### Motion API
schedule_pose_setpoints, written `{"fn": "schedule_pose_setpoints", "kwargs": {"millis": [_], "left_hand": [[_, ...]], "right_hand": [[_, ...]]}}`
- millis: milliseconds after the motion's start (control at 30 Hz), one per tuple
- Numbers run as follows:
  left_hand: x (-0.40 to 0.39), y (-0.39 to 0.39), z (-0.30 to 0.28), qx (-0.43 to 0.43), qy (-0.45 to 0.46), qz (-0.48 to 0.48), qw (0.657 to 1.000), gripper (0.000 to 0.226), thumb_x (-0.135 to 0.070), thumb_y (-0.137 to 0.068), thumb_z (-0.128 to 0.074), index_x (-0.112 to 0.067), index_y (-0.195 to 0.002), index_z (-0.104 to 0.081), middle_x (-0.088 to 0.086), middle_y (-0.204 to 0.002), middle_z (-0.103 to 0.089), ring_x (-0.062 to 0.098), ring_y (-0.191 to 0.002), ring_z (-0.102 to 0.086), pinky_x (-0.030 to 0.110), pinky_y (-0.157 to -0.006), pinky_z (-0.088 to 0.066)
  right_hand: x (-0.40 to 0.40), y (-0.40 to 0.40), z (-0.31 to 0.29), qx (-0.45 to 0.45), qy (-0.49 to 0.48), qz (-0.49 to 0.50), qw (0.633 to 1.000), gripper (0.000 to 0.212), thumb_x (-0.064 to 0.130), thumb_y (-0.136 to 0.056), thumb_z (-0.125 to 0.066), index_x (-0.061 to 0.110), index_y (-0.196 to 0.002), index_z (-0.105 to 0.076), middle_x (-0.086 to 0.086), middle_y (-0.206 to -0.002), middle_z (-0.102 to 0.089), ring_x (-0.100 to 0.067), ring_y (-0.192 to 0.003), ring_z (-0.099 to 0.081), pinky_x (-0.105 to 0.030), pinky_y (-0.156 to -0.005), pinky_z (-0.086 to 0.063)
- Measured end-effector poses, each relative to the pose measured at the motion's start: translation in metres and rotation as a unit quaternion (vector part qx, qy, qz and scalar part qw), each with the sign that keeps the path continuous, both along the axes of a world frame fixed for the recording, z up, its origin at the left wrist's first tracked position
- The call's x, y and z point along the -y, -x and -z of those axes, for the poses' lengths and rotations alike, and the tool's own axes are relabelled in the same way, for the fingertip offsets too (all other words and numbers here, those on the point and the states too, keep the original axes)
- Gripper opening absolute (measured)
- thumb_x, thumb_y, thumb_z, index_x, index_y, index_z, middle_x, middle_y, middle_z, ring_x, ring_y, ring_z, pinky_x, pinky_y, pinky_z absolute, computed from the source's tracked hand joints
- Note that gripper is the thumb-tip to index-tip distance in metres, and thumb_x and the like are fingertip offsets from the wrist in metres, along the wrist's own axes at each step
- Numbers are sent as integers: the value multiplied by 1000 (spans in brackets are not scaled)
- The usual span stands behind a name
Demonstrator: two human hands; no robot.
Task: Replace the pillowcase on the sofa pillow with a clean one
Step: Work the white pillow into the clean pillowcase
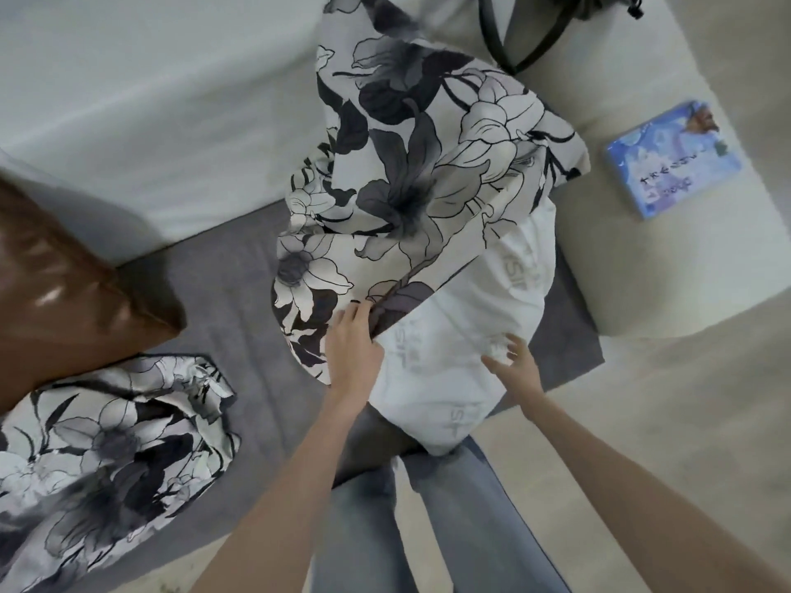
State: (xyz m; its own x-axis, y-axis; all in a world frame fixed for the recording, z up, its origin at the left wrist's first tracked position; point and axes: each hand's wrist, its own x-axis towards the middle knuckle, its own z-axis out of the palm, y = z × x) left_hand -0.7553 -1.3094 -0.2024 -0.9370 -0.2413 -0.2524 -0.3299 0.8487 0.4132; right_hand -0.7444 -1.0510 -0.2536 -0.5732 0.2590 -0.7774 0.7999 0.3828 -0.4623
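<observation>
A white inner pillow (pixel 462 348) stands on end against my legs in front of the sofa. A black, grey and white floral pillowcase (pixel 419 177) covers its upper half, and its lower half is bare. My left hand (pixel 353 348) grips the open edge of that pillowcase on the pillow's left side. My right hand (pixel 511 363) presses on the bare pillow at its right side, fingers spread, pinching a bit of white fabric. A second floral pillowcase (pixel 107 455) lies crumpled on the sofa seat at the lower left.
A brown leather cushion (pixel 64 284) rests on the grey seat cover (pixel 231 293) at left. A blue packet (pixel 672 160) lies on the cream armrest (pixel 667 258) at right. A dark bag with straps (pixel 526 40) sits at the top. My jeans (pixel 428 528) show below.
</observation>
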Motion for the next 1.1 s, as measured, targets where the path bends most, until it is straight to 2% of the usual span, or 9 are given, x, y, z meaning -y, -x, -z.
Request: {"fn": "schedule_pose_setpoints", "kwargs": {"millis": [200, 333, 533, 633, 733, 800, 867, 1000, 1100], "left_hand": [[9, -28, 82, -32, 59, 19, 998, 56, 9, -53, -65, -10, -106, -63, 7, -102, -61, 33, -95, -55, 40, -75, -42], [20, -54, 149, -23, 45, -14, 999, 52, -2, -59, -62, -13, -109, -58, 8, -111, -55, 32, -99, -50, 41, -75, -41], [30, -87, 200, 32, 37, -93, 994, 60, -2, -58, -72, -15, -111, -48, 10, -106, -53, 32, -95, -50, 43, -74, -44], [38, -82, 180, 41, -14, -148, 988, 53, -1, -65, -62, -15, -115, -50, 8, -109, -52, 31, -100, -49, 43, -77, -47], [50, -71, 141, 30, -74, -177, 981, 48, -6, -74, -57, -19, -120, -51, 1, -112, -51, 25, -107, -49, 33, -72, -41], [54, -65, 105, -4, -115, -172, 978, 47, -6, -79, -58, -17, -123, -53, 1, -114, -52, 23, -107, -51, 30, -75, -39], [57, -53, 61, -46, -133, -180, 974, 41, -5, -81, -60, -15, -121, -56, 5, -111, -56, 24, -102, -54, 28, -79, -41], [76, -35, -32, -139, -133, -172, 966, 32, 2, -75, -58, -13, -102, -64, 6, -90, -62, 23, -80, -55, 18, -64, -31], [72, -47, -88, -176, -124, -136, 967, 34, 10, -64, -60, -11, -91, -66, 5, -84, -60, 17, -70, -47, 16, -63, -26]], "right_hand": [[-31, -34, 88, 61, -1, 146, 987, 94, 33, -75, -79, 11, -146, -22, -7, -142, -41, -30, -127, -46, -40, -96, -45], [-6, -81, 158, 76, 77, 184, 977, 111, 31, -65, -87, 21, -148, -13, 3, -138, -42, -22, -122, -47, -44, -101, -45], [33, -86, 162, 136, 192, 256, 938, 66, 26, -55, -88, 10, -115, -65, -3, -111, -71, -25, -101, -67, -40, -89, -53], [50, -69, 109, 134, 290, 270, 908, 39, 16, -54, -79, 5, -91, -73, -8, -98, -72, -28, -93, -68, -34, -76, -52], [80, -43, 53, 76, 347, 361, 862, 5, 5, -64, -56, 9, -61, -59, -4, -63, -56, -26, -65, -57, -29, -66, -45], [109, -19, 17, 23, 404, 423, 810, 28, 5, -64, -48, 20, -44, -35, 5, -45, -35, -15, -46, -40, -24, -53, -32], [137, 0, -19, -27, 452, 440, 775, 32, 7, -61, -47, 23, -50, -22, 9, -43, -27, -11, -44, -31, -24, -52, -24], [176, 13, -72, -71, 447, 387, 803, 30, 12, -48, -57, 21, -62, -31, 3, -57, -32, -16, -54, -37, -24, -53, -31], [201, 9, -97, -101, 404, 376, 828, 12, 17, -78, -50, 18, -67, -44, -1, -69, -41, -16, -62, -46, -21, -52, -39]]}}
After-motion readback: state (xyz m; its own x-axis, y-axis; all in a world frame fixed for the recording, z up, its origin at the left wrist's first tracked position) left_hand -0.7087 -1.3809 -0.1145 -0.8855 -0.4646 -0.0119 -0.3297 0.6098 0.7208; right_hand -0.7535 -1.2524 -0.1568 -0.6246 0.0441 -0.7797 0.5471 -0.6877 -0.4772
